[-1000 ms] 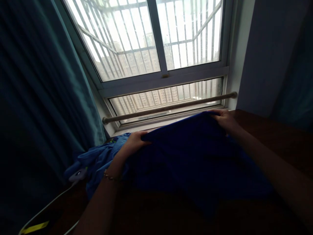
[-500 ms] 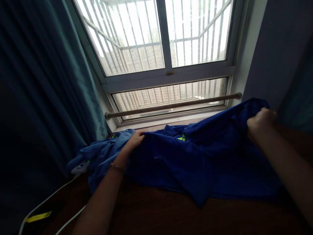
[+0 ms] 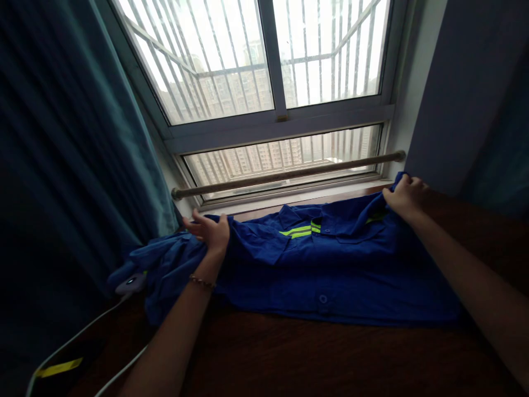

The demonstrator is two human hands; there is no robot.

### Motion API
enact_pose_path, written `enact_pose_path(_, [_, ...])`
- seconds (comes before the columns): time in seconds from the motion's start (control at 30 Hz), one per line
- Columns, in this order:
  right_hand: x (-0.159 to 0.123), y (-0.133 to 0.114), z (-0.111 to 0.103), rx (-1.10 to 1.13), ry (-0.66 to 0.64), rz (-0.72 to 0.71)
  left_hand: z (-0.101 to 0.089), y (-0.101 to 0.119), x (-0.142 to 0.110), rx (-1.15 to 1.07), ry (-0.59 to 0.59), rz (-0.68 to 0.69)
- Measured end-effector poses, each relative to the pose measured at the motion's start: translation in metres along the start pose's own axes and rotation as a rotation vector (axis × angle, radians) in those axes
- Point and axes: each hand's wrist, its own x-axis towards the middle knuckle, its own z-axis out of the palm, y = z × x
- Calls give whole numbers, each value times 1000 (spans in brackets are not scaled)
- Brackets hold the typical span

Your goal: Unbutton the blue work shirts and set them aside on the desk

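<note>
Spreading the shirt point(image 3: 285, 281) should go best with soft pulls, outward from both sides. It lies on the brown wood point(image 3: 297, 353) below the window point(image 3: 280, 94). The right hand point(image 3: 407, 198) pinches its far right corner. The left hand point(image 3: 210, 234) is loose, fingers spread, by its left side; palm strokes could smooth the bumps.

Deep blue, banded yellow-green and grey: garment point(image 3: 339, 270), 5 o'clock from centre. Paler blue: cloth point(image 3: 163, 259), 8 o'clock. Teal: curtain point(image 3: 86, 132), 10 o'clock. Dark brown: surface point(image 3: 289, 355), 6 o'clock. Yellow: strip point(image 3: 60, 368); white: cable point(image 3: 74, 337); both 8 o'clock. Grey: window frame point(image 3: 273, 55), 12 o'clock.
</note>
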Motion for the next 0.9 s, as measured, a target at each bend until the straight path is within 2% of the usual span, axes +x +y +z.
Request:
enact_pose_path(0.03, [-8,-11,-2,-36,53,3,4,6,-12,87,-11,193])
enact_pose_path(0.07, [-18,-23,-4,-46,89,-38,8,10,-25,142,-89,397])
enact_pose_path(0.13, [-40,-47,-3,-11,67,-219,20,10,-52,189,-377,753])
enact_pose_path(0.17, [-51,-57,1,27,12,-329,27,7,-64,202,-546,874])
enact_pose_path(0.23, [-75,-73,17,121,-174,-557,41,-5,-85,243,-833,982])
enact_pose_path(0.27, [-87,-77,27,166,-285,-667,47,-11,-92,268,-929,993])
enact_pose_path(0.3, [-98,-80,37,203,-401,-766,51,-17,-98,284,-976,991])
enact_pose_path(0.37, [-115,-79,56,234,-575,-874,54,-23,-104,297,-983,986])
enact_pose_path(0.47, [-129,-74,66,226,-640,-867,48,-18,-105,324,-914,1007])
enact_pose_path(0.6, [-130,-76,51,180,-631,-821,37,-1,-108,440,-846,1043])
enact_pose_path(0.7, [-130,-81,38,193,-657,-887,33,5,-114,536,-816,1057])
enact_pose_path(0.8, [-135,-85,33,270,-700,-969,33,3,-117,691,-844,1007])
enact_pose_path(0.9, [-139,-87,34,311,-728,-947,32,1,-116,802,-899,913])
